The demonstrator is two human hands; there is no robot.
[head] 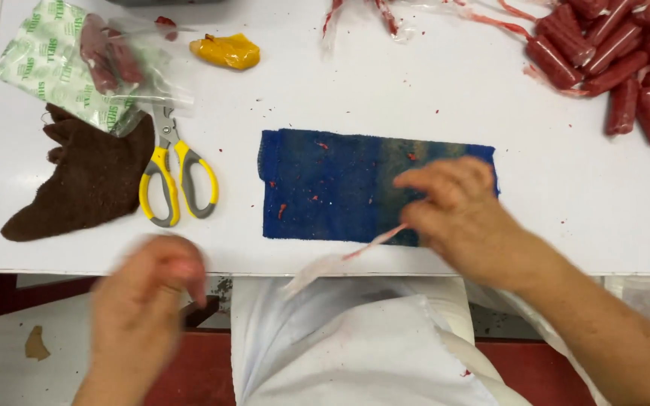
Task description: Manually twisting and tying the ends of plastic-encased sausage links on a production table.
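Observation:
My right hand rests over the right end of a stained blue cloth on the white table. It pinches a thin strip of clear, red-smeared plastic casing that trails left past the table's front edge. My left hand is blurred, below the table edge at the lower left, fingers curled; nothing shows in it. Yellow-handled scissors lie shut to the left of the cloth.
A pile of red sausages fills the far right corner. A brown cloth, a printed plastic bag and a yellow lump lie at the left. A white bag-lined bin stands below the table.

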